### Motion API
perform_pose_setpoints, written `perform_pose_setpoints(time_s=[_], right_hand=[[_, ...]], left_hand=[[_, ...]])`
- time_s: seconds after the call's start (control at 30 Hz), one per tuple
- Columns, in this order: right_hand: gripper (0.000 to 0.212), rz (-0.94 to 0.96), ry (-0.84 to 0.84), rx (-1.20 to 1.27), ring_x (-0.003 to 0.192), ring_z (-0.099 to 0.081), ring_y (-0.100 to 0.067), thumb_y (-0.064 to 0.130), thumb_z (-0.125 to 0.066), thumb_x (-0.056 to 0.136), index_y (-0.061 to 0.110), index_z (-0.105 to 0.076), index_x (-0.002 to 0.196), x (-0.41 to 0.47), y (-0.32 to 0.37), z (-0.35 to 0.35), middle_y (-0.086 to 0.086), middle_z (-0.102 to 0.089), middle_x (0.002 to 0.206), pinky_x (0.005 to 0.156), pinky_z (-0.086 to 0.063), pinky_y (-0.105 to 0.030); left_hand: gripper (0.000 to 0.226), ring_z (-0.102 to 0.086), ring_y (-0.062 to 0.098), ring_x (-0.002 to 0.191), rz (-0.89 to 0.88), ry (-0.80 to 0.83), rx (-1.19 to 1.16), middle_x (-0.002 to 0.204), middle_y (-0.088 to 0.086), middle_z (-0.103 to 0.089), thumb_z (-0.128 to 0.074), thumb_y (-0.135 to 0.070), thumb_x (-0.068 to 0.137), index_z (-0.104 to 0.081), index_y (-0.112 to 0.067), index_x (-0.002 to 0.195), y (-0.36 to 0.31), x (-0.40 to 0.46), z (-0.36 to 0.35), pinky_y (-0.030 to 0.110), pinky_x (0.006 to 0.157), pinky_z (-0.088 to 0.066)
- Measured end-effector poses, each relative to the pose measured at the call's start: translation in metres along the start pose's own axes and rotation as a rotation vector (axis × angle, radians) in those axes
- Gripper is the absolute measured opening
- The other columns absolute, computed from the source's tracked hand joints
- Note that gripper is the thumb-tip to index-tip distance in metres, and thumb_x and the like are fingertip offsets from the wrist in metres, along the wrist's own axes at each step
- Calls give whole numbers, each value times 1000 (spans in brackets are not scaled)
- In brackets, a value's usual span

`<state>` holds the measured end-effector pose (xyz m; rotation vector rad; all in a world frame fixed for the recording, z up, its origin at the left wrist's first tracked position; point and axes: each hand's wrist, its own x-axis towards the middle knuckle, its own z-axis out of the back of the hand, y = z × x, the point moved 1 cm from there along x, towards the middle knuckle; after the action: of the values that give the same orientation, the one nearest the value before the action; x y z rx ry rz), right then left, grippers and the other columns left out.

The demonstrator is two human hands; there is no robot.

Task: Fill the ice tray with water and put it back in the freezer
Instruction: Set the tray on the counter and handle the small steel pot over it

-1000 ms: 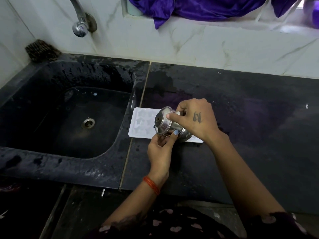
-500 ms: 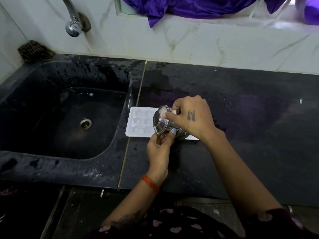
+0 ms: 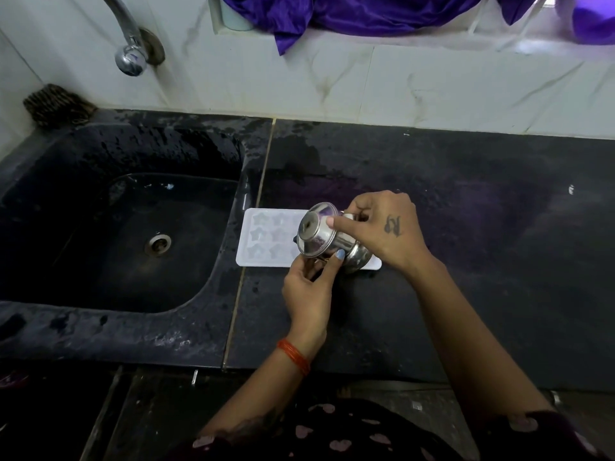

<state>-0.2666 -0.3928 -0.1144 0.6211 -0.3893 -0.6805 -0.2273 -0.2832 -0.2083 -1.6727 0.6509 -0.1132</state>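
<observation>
Here, a white rectangular plastic ice tray with star-shaped cells (image 3: 266, 237) lies flat on the dark stone countertop (image 3: 466, 194), just beside the right edge of the black stone sink basin (image 3: 116, 227). Its left part is visible; its right part is hidden under the hands and the vessel.

Above the tray, a small shiny round steel pot (image 3: 319, 236) is tipped on its side, and its flat bottom faces left and toward the camera. The right hand (image 3: 382, 227) grips the pot from the right side: the fingers are curled around the body and the thumb is stretched along the metal near the base. There is a dark tattoo mark on the back of this hand. The left hand (image 3: 307, 287) comes from below and holds the pot at its lower side, with the thumb pressed on the metal and the other fingers bent under it. An orange thread bracelet (image 3: 294, 356) is around the left wrist.

A chrome tap (image 3: 128, 44) comes out of the white marble wall (image 3: 432, 88) above the sink, and a purple shiny cloth (image 3: 332, 11) hangs over the ledge. A dark scrubbing pad (image 3: 56, 103) rests at the back left corner of the sink.
</observation>
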Motion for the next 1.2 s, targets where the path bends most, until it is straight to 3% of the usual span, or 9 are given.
perform_pose_setpoints(time_s=[0.23,0.43,0.57,0.87,1.0,1.2], right_hand=[[32,33,-13,-95,60,-59,-15,43,-71,76,14,-65,64,-5,-1,8,4,-60,56,63,-48,-31],[32,33,10,-165,64,-59,-16,45,-70,76,21,-58,59,-5,1,9,10,-53,54,73,-50,-33],[35,55,8,-175,63,-60,-18,45,-69,77,25,-51,54,-4,3,9,6,-56,55,74,-51,-37],[31,41,-6,-160,65,-60,-18,45,-69,77,21,-57,59,-5,1,10,2,-62,60,71,-51,-35],[33,12,-16,-86,63,-61,-16,43,-70,77,13,-65,64,-8,-6,13,0,-64,60,63,-49,-31],[29,-65,-92,37,62,-65,-16,42,-74,74,14,-71,66,-11,-20,17,-2,-68,61,66,-54,-38]], left_hand=[[23,-68,22,97,95,76,-85,98,13,-73,-73,-13,79,-68,-7,101,-2,-6,-9,40,95,-52],[26,-67,25,103,142,98,-135,102,13,-72,-71,-9,81,-66,-2,105,-1,-8,-12,41,100,-49],[27,-67,24,103,143,112,-159,103,13,-72,-69,-8,82,-65,0,108,-2,-9,-14,39,99,-50],[28,-67,24,103,127,114,-153,103,12,-72,-70,-8,82,-65,-1,108,-3,-9,-15,38,98,-50],[26,-69,21,97,80,84,-81,97,9,-74,-73,-12,79,-67,-6,104,-1,-9,-15,38,95,-52],[25,-70,16,92,-7,71,44,92,3,-75,-77,-20,76,-70,-13,100,3,-5,-19,37,88,-55]])
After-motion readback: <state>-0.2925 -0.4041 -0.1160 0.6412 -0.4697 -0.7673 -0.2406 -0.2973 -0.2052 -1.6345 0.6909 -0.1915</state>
